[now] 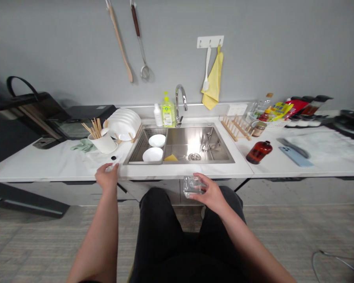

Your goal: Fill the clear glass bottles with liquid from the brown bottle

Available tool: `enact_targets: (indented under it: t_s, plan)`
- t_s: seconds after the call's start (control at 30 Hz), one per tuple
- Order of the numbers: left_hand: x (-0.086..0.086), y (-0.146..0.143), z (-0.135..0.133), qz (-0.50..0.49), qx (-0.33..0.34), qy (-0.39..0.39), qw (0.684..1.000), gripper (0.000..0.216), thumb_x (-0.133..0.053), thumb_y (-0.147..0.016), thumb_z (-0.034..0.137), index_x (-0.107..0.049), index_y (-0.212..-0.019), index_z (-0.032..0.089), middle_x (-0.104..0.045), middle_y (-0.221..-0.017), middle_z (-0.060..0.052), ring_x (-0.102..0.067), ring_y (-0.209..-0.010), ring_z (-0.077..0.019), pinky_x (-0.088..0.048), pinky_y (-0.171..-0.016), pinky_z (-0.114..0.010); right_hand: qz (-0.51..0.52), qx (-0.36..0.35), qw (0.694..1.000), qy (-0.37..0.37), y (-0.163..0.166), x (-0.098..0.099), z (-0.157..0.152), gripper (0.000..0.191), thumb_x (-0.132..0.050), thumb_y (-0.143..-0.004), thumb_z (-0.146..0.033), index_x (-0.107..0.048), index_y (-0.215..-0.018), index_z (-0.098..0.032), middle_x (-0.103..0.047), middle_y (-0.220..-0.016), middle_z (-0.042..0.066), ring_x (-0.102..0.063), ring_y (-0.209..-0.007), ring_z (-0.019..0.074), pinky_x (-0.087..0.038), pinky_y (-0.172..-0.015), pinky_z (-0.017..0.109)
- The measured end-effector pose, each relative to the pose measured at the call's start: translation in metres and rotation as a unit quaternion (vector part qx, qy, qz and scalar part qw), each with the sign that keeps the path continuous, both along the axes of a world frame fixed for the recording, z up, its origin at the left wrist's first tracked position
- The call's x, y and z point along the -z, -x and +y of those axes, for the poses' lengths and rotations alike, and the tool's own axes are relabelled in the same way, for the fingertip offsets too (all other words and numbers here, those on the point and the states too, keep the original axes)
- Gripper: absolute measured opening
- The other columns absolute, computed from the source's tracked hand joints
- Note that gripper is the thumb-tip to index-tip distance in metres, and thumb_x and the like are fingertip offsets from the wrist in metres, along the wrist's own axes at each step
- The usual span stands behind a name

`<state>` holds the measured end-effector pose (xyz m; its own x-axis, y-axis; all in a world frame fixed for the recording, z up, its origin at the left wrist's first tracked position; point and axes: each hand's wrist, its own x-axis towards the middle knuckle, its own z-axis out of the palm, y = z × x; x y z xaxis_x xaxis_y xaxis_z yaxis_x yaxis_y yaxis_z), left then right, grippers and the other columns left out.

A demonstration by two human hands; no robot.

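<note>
The right hand grips a clear glass just below the surface edge, before the sink. The left hand rests on that edge, fingers curled around a small clear object I cannot make out.

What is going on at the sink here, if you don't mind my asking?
A person stands facing a kitchen counter. The right hand holds a clear glass just below the counter's front edge, in front of the sink. The left hand rests on the counter edge, near a white cup of chopsticks. Two white bowls and a yellow sponge lie in the sink.
</note>
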<state>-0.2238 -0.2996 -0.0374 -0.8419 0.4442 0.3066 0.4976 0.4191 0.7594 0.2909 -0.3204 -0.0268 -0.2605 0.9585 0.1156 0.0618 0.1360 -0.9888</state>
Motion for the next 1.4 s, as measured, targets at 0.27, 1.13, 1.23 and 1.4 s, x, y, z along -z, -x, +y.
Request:
enact_targets:
  t_s: [0.27, 1.13, 1.23, 1.4]
  plan:
    - [0.016, -0.009, 0.03, 0.045, -0.059, 0.035, 0.997, 0.04, -0.082, -0.095, 0.046, -0.084, -0.124, 0.018, -0.071, -0.153, -0.022, -0.055, -0.147, -0.0473, -0.034, -0.126, -0.071, 0.0, 0.012, 1.0, 0.024, -0.003, -0.003, 0.005, 0.094, -0.113, -0.06, -0.042, -0.077, -0.146, -0.026, -0.082, -0.137, 0.013, -0.085, -0.111, 0.035, -0.072, -0.104, 0.054]
    - [0.006, -0.228, -0.058, -0.149, 0.561, -0.135, 0.803, 0.091, -0.095, -0.089, 0.042, -0.054, -0.17, 0.033, -0.052, -0.181, -0.018, -0.049, -0.17, -0.0419, -0.044, -0.138, -0.061, 0.044, -0.044, 0.998, 0.013, 0.006, -0.012, -0.003, 0.091, -0.114, -0.063, -0.043, -0.074, -0.143, -0.029, -0.082, -0.137, 0.009, -0.083, -0.115, 0.0327, -0.07, -0.105, 0.049]
    - [-0.002, -0.265, -0.065, -0.269, 0.62, -0.083, 0.732, 0.112, -0.106, -0.077, 0.04, -0.051, -0.175, 0.035, -0.054, -0.181, -0.019, -0.054, -0.168, -0.0445, -0.045, -0.138, -0.064, 0.054, -0.067, 0.996, 0.007, 0.006, -0.02, -0.008, 0.088, -0.113, -0.066, -0.045, -0.073, -0.144, -0.029, -0.081, -0.141, 0.01, -0.083, -0.118, 0.0339, -0.07, -0.107, 0.051]
    - [-0.012, -0.292, -0.069, -0.344, 0.613, -0.084, 0.706, 0.095, -0.109, -0.073, 0.04, -0.067, -0.158, 0.027, -0.073, -0.159, -0.019, -0.073, -0.147, -0.0428, -0.056, -0.13, -0.062, 0.079, -0.087, 0.993, -0.001, 0.006, -0.023, -0.018, 0.089, -0.112, -0.07, -0.044, -0.071, -0.148, -0.031, -0.079, -0.145, 0.01, -0.084, -0.122, 0.0348, -0.068, -0.113, 0.053]
